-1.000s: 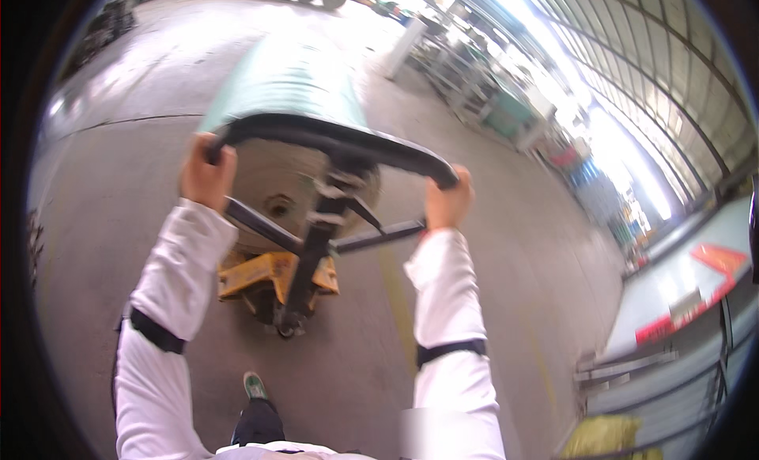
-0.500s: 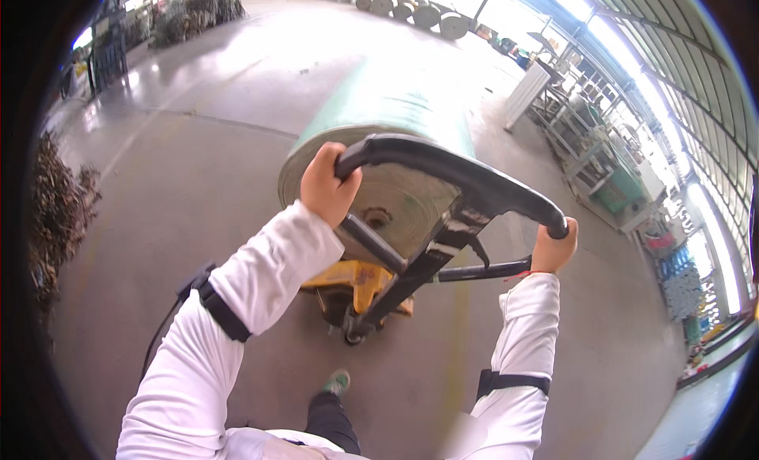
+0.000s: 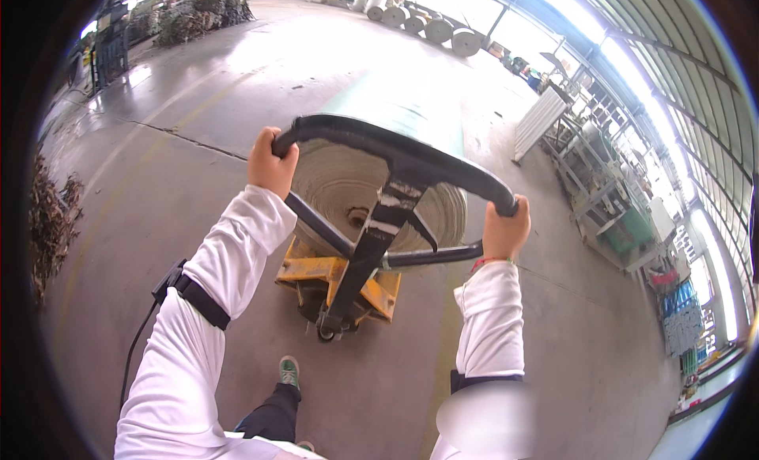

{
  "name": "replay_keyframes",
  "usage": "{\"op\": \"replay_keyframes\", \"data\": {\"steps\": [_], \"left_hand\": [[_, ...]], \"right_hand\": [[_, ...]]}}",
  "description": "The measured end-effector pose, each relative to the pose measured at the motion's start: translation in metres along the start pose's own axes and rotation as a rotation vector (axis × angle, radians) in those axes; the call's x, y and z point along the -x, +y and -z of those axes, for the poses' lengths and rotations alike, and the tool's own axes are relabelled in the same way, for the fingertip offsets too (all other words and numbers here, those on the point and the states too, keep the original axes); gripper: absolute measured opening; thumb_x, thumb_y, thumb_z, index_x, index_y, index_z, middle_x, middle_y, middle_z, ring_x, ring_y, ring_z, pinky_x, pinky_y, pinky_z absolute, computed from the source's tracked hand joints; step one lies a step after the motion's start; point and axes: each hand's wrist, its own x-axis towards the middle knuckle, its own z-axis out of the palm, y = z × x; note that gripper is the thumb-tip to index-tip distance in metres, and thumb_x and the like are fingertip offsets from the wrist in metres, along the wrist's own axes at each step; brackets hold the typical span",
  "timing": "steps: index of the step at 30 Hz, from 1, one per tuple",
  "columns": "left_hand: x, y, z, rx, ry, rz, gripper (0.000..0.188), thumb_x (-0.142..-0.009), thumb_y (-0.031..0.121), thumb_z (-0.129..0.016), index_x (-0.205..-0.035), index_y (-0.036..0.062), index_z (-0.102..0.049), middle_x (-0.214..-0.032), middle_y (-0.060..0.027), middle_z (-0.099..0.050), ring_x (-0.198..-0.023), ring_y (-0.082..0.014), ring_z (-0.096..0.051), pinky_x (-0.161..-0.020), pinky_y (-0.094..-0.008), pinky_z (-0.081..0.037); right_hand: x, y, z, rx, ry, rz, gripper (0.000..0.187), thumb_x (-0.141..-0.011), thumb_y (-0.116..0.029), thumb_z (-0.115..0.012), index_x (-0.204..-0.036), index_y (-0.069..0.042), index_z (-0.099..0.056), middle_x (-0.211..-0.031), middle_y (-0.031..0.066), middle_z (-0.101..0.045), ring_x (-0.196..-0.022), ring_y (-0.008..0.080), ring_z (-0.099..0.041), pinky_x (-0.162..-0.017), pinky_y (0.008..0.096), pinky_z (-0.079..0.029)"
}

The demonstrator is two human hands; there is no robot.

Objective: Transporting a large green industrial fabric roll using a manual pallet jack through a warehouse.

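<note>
The head view looks out from the wearer's own head, through the left of two side-by-side fisheye lenses, facing forward and steeply down. The white sleeves (image 3: 237, 246) rise from the lower edge, close to the lens; the black handle (image 3: 447, 164) lies farther off, near mid-frame. The field reaches from a green shoe (image 3: 289, 371) low down to distant rolls (image 3: 439, 31) up top, with roof beams (image 3: 704, 60) curving along the right.
</note>
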Motion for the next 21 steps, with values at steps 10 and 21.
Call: {"op": "replay_keyframes", "data": {"steps": [10,21], "left_hand": [[-0.085,-0.089,-0.163,0.025,-0.09,0.053,0.021,-0.065,0.009,-0.06,-0.081,0.0055,-0.047,-0.073,-0.0144,-0.054,-0.068,-0.0335,-0.053,-0.059,-0.0376,-0.042],[-0.179,-0.202,-0.319,-0.197,-0.063,-0.166,0.023,-0.067,0.003,-0.052,-0.09,0.0031,-0.053,-0.103,-0.0094,-0.056,-0.096,-0.0273,-0.049,-0.083,-0.0337,-0.036]], "right_hand": [[-0.105,0.046,-0.159,-0.024,0.04,-0.015,0.017,-0.061,-0.008,-0.06,-0.072,-0.003,-0.048,-0.066,0.0124,-0.052,-0.063,0.029,-0.052,-0.06,0.0353,-0.041],[-0.233,0.086,-0.344,-0.059,-0.049,0.063,0.02,-0.06,-0.014,-0.061,-0.076,-0.007,-0.051,-0.072,0.0126,-0.055,-0.07,0.0314,-0.054,-0.062,0.0378,-0.042]]}}
